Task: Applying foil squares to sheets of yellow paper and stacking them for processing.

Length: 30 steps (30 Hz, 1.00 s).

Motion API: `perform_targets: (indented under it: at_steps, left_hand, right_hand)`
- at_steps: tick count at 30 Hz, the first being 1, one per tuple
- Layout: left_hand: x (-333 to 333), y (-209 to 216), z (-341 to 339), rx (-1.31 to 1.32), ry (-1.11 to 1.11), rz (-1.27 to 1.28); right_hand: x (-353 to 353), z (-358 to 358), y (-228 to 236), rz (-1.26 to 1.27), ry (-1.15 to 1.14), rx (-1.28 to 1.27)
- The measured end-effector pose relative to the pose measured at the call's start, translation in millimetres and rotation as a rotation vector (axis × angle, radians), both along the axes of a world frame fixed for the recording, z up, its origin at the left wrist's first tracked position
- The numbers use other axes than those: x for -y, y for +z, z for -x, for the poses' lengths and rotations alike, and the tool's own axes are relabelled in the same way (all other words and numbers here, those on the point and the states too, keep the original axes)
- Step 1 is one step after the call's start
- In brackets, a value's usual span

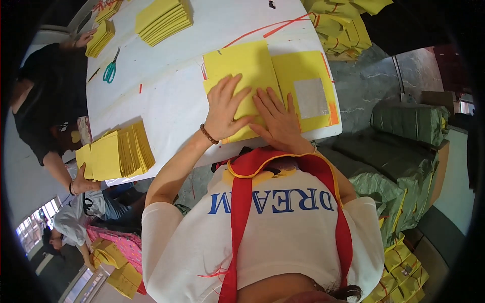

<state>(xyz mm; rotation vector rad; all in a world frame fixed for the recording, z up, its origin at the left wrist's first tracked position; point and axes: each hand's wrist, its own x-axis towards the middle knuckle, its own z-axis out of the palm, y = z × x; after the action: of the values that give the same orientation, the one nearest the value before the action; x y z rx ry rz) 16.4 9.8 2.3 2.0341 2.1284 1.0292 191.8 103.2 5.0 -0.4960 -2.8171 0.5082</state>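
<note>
Both my hands lie flat on a stack of yellow paper sheets (242, 65) at the near edge of a white table (172, 101). My left hand (226, 107) presses the left half of the stack, fingers spread. My right hand (277, 117) rests beside it, touching the fold line. To the right lies a yellow sheet with a silver square patch (309, 96) and an orange strip at its corner. A beaded bracelet sits on my left wrist.
Another person in black at the left holds a fanned pile of yellow sheets (118, 151). Green-handled scissors (109, 70) and more yellow stacks (162, 20) lie farther on the table. Bundled yellow packs (339, 28) sit at the far right; green sacks (409, 121) stand on the floor.
</note>
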Motion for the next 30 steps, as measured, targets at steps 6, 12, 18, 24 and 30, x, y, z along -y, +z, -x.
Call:
perform_targets:
  at_steps: [6, 12, 18, 24, 30]
  left_hand:
    - [2, 15, -7, -0.267, -0.056, 0.153]
    - [0, 13, -27, -0.614, 0.098, 0.182]
    - [13, 52, 13, -0.070, 0.079, 0.021]
    - [27, 46, 123, -0.389, 0.358, -0.033]
    - [24, -29, 178, -0.652, 0.416, 0.158]
  right_hand:
    - [-25, -4, 9, 0.696, -0.018, -0.180]
    - [-38, 4, 32, 1.385, -0.188, -0.499]
    - [-35, 2, 43, 1.174, -0.260, -0.615]
    - [-22, -2, 18, 1.091, -0.220, -0.473]
    - [-15, 1, 14, 0.760, -0.135, -0.393]
